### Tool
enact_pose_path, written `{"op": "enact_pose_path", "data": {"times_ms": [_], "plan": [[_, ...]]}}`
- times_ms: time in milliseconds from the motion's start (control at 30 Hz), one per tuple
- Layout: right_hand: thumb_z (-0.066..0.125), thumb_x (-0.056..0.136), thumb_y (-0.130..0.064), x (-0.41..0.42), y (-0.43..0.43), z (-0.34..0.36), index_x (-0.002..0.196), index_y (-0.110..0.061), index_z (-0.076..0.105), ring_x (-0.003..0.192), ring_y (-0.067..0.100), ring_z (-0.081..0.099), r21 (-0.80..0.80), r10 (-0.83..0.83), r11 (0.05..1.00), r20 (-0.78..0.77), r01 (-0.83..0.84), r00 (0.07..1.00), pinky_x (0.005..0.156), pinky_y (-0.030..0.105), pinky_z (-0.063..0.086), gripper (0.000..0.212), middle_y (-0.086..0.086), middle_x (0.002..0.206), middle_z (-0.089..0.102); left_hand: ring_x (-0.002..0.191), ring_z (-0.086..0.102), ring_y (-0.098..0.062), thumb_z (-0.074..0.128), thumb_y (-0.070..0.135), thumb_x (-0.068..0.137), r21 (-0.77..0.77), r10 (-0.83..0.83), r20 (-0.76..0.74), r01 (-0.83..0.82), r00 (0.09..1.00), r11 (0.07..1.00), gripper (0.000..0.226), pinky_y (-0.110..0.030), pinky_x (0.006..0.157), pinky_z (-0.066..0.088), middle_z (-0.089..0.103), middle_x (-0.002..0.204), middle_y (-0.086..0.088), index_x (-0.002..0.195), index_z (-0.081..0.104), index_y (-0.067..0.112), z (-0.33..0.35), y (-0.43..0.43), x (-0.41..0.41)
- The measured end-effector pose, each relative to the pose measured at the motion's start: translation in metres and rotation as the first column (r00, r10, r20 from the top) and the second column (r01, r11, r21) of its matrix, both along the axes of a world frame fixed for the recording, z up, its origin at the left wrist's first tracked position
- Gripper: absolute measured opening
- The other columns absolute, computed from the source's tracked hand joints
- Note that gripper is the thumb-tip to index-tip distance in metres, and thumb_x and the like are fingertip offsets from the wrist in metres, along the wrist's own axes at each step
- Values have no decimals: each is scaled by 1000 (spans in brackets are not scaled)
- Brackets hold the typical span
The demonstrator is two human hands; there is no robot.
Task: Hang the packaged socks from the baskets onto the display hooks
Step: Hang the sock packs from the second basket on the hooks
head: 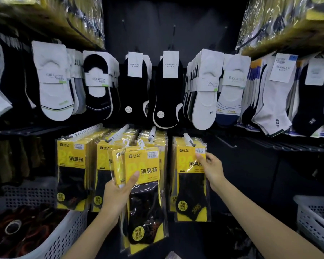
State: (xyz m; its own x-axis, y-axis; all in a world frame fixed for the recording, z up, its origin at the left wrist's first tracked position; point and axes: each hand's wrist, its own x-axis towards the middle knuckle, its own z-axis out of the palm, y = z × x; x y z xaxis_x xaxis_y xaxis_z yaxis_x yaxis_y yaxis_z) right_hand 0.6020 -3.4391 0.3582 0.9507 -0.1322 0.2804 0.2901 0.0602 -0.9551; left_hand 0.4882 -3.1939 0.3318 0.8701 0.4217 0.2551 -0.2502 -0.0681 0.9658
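My left hand (118,195) grips a small stack of yellow-and-black sock packs (142,195) with white hanger loops, held in front of the lower display row. My right hand (211,170) pinches the upper right edge of a hanging sock pack (192,180) on the rightmost filled hook (189,140). Three more white-sleeved hooks (118,132) to the left carry rows of the same yellow packs (71,174). A bare hook (226,143) sticks out to the right of them.
A white perforated basket (64,238) with dark bundled socks sits at lower left. Another white basket (314,219) stands at lower right. Above hangs a row of white and black loose socks (168,90), with yellow packs higher up on both sides.
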Motion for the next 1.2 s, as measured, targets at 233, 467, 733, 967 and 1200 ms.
{"op": "enact_pose_path", "data": {"times_ms": [233, 467, 733, 967, 1200], "plan": [[74, 82, -31, 41, 18, -7, 85, -18, 60, 76, 9, 61, -36, -327, 945, -63, 325, 943, 58, 16, 41, 18, -4, 83, 64, 41, 54, 4, 69, 36, 80, -42, -9, -3, 9, 1000, 999, 28, -19, 56, 36, 51, 36, 13, 60, 54, 24, 2, -6, 3], [65, 89, -19, 11, 26, -16, 101, -13, 60, 94, 16, 60, -32, -357, 934, -63, 356, 932, 73, 18, 43, 14, 2, 103, 63, 62, 54, 7, 72, 38, 78, -93, -9, -13, 7, 1000, 996, 20, -11, 57, 34, 62, 50, 22, 72, 54, 34, 2, -12, -1], [75, 78, -29, -84, 57, -8, 102, -24, 65, 91, 4, 68, -56, 207, 977, 31, -205, 978, 77, 18, 55, 26, -8, 96, 71, 75, 69, 3, 76, 39, 70, -142, -101, -18, 97, 995, 985, 30, -11, 60, 45, 75, 80, 13, 95, 69, 25, -6, -32, -15], [73, 81, -19, -99, 39, -7, 104, -15, 69, 91, 3, 69, -8, 269, 963, 23, -269, 963, 68, 11, 52, 24, -9, 97, 75, 73, 67, 7, 83, 29, 64, -98, -179, 19, 180, 984, 979, 34, -5, 52, 47, 73, 78, 21, 92, 65, 29, -3, -44, -21], [61, 90, -20, -92, 14, -15, 111, -16, 65, 96, 16, 71, 54, 243, 969, -20, -242, 970, 84, 30, 56, 22, 1, 103, 74, 71, 65, 11, 61, 46, 81, -94, -167, 18, 168, 986, 981, 16, -2, 50, 43, 72, 76, 23, 91, 65, 33, -2, -46, -19]]}}
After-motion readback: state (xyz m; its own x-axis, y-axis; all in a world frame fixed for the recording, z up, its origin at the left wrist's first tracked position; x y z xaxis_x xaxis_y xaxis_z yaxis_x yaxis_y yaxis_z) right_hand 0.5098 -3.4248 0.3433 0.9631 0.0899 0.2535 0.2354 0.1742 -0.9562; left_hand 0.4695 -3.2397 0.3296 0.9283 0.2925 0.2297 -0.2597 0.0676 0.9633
